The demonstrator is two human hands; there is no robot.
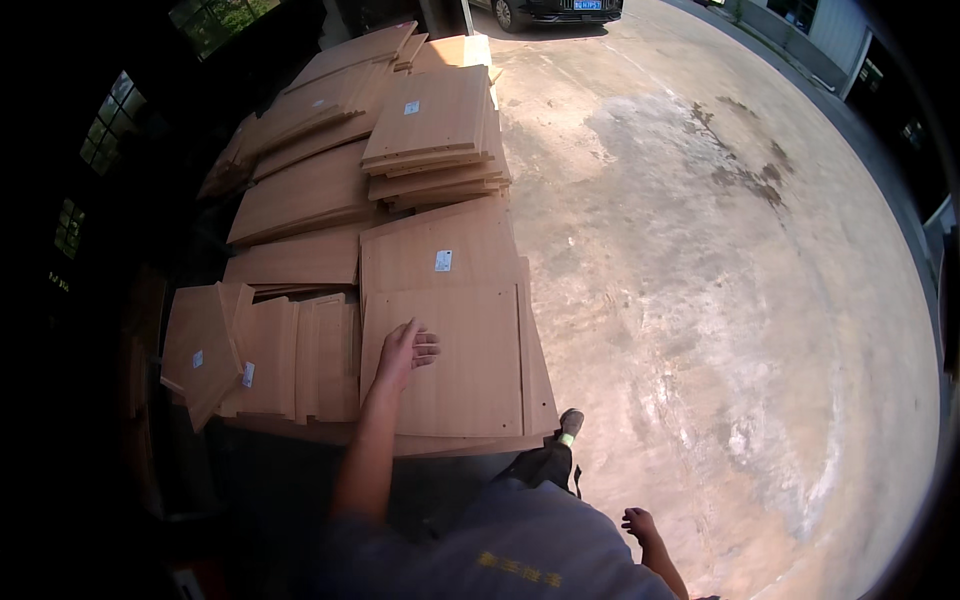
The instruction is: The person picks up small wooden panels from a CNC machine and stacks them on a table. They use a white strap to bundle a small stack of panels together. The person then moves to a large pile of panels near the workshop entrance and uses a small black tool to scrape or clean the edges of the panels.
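Right hand [637,519] beside the torso, well apart from the boards and over the concrete floor [720,350]; fingers loosely bent and partly open, with nothing visible in them. One shoe [571,425] stands close by the near right corner of the pile, where a board slipping off that edge could strike the foot. Left hand [404,353] over the left part of the top panel [460,370], thumb and fingers apart and fairly straight, gripping no edge; whether the palm touches the wood cannot be told. This panel lies flat, uppermost at the near end of the pile, with small dark holes near its corners. A push from a flat hand, without a hold on the rim, would probably slide it and might scuff its face. Beneath it, a labelled panel [480,240] shows beyond its far edge; boards in this group are not flush, so a lower one could be dragged along by friction. To the left, an angled panel [200,340] rests askew on smaller boards, its lower corner jutting past them; a knock there could tip it. Farther off, a raised stack [430,120] has uneven layers and, if jolted, might shed a board towards the floor. Parked car [560,10] in the distance, well clear.
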